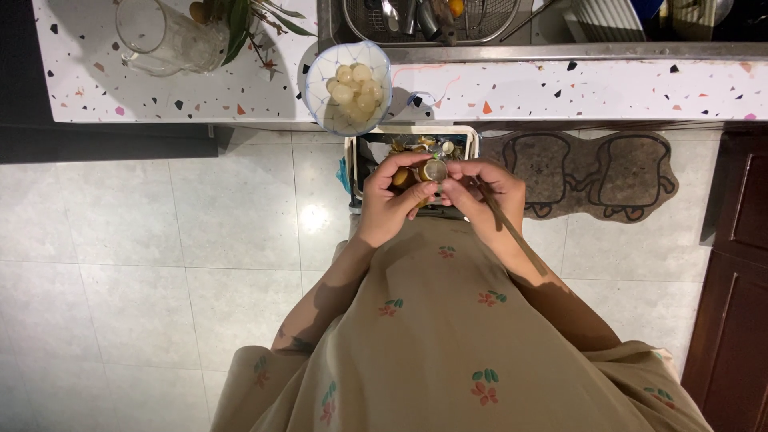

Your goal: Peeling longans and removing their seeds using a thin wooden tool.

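Fingers of both hands meet over a small round fruit [434, 170], held at chest height above the floor; left hand [394, 200] cups it from below and the left side, curled shut around it with a yellowish piece tucked in the palm; right hand [486, 192] pinches at the fruit's right edge, closed also on a thin brown stick [510, 228] that runs back along the forearm, long axis slanting down and to the right. Fruit lies between the two sets of fingertips, equally near both; largest item, the speckled bench [560, 92], runs across the top with its edge just beyond the hands; tiled floor [160, 240] lies open to the left; mat [592, 172] lies to the right; directly beneath the hands stands a waste bin [356, 160] holding peelings; on the bench edge, just above the bin, sits a white bowl [318, 96] of peeled pale fruit; clear glass jug [160, 36] stands well apart at the left.
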